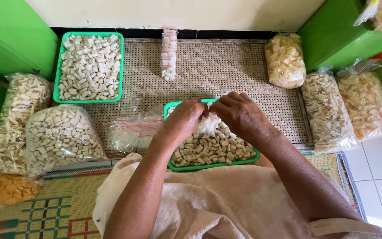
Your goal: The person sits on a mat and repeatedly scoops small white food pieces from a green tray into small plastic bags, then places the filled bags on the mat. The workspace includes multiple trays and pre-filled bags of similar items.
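My left hand (183, 119) and my right hand (238, 114) meet over a green tray (213, 165) of small tan cracker pieces (208, 148). Together they pinch a small clear plastic packet (209, 123) holding pale pieces, fingertips closed on its top. The packet hangs just above the tray's far half and is mostly hidden by my fingers. A cream cloth (208, 203) covers my lap below the tray.
A second green tray (58, 84) of white pieces sits at far left. A stack of filled small packets (169, 53) lies at the back, empty clear bags (131, 130) left of my tray. Large snack bags (58, 137) (328, 110) flank the woven mat (226, 71); green walls at both sides.
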